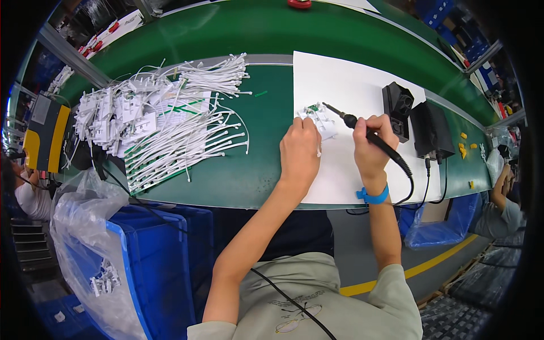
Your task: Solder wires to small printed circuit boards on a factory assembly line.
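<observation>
My right hand is closed round the handle of a black soldering iron. Its tip points left, close to a small white plastic part with a bit of green on it, lying on a white sheet. Whether the tip touches the part I cannot tell. My left hand is closed at the part's left edge, and a small white end shows below its fingers. What those fingers grip is mostly hidden. A blue band circles my right wrist.
White plastic parts are heaped at the left, beside bundled white cables on green strips. A black soldering station and iron holder stand at the right, near yellow bits. Blue crates stand below the bench's front edge.
</observation>
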The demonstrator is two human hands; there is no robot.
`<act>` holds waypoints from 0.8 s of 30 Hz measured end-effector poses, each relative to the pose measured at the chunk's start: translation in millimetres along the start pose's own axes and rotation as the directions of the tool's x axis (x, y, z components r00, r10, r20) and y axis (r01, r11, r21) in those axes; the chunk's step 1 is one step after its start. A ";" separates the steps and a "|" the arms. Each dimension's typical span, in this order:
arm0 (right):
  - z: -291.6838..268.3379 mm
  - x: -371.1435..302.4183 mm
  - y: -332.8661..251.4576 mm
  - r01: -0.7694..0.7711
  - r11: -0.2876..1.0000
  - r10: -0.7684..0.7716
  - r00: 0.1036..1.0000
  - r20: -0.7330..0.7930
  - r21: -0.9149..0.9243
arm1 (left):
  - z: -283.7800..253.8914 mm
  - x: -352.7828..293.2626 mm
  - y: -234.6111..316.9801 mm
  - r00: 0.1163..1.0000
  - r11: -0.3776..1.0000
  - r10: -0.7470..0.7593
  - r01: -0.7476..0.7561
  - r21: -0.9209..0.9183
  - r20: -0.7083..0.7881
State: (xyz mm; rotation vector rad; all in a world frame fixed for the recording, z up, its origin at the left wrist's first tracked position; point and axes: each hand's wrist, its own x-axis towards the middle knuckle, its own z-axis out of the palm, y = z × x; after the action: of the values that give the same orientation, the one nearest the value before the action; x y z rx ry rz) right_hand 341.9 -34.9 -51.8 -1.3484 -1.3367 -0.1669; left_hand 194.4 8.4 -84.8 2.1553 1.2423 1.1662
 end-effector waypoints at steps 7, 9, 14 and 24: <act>6.4 -5.1 3.7 -0.015 1.000 0.015 0.999 0.052 -0.003 | -1.6 -0.8 -0.7 0.998 0.994 -0.057 0.060 -0.087 0.041; 8.6 -5.7 4.2 -0.023 0.999 0.025 0.998 0.061 -0.027 | -3.2 -1.0 0.4 0.998 0.995 -0.050 0.053 -0.081 0.044; 11.9 -5.9 4.3 -0.047 0.998 0.051 0.994 0.092 -0.044 | -3.1 -1.4 2.1 0.997 0.995 -0.056 0.061 -0.077 0.060; 15.0 -3.9 0.5 -0.078 0.993 0.085 0.993 0.084 -0.083 | 2.5 -2.1 -0.1 0.999 0.995 -0.051 0.052 -0.080 0.019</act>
State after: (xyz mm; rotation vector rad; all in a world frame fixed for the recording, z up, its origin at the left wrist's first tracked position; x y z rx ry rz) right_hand 332.2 -25.8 -59.8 -1.4899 -1.3576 -0.1075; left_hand 195.8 6.9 -87.3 2.0586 1.2150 1.1549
